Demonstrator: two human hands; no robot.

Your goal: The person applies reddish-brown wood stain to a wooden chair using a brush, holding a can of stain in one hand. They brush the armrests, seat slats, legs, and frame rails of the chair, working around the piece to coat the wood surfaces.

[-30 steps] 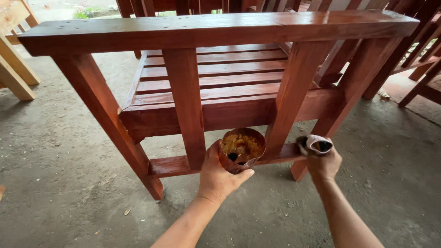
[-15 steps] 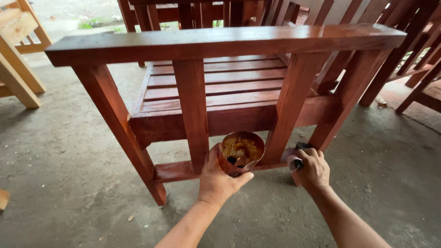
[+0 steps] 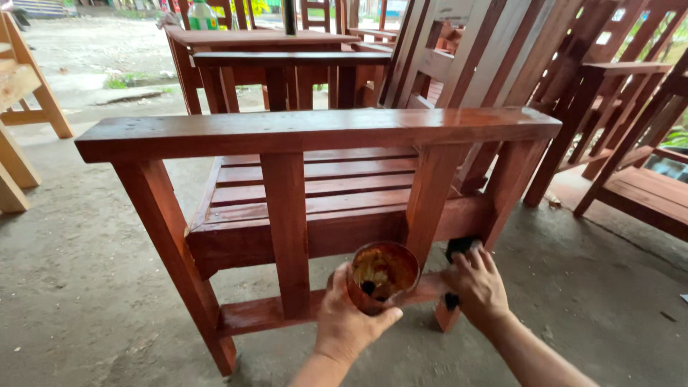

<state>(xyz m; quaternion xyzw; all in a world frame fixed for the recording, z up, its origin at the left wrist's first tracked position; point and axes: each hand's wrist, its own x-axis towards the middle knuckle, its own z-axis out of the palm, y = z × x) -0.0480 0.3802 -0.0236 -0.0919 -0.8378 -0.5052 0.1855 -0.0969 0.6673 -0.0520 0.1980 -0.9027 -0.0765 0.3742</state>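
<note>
The left hand [image 3: 344, 326] grips a round brown cup [image 3: 382, 276], while at its three o'clock the right hand [image 3: 476, 287], fingers closed on a dark cloth [image 3: 459, 249], presses the red-brown chair's [image 3: 315, 132] rear leg [image 3: 450, 315].

Concrete floor [image 3: 86, 287], grey and dusty, with scattered small debris. Unpainted pale wooden frame [image 3: 25, 107] stands at far left. Red-stained table [image 3: 287, 54] behind carries a green bottle [image 3: 203, 14]. More red-stained wooden furniture [image 3: 609, 93] stacked at right. Patch of grass [image 3: 118, 82] beyond the floor.
</note>
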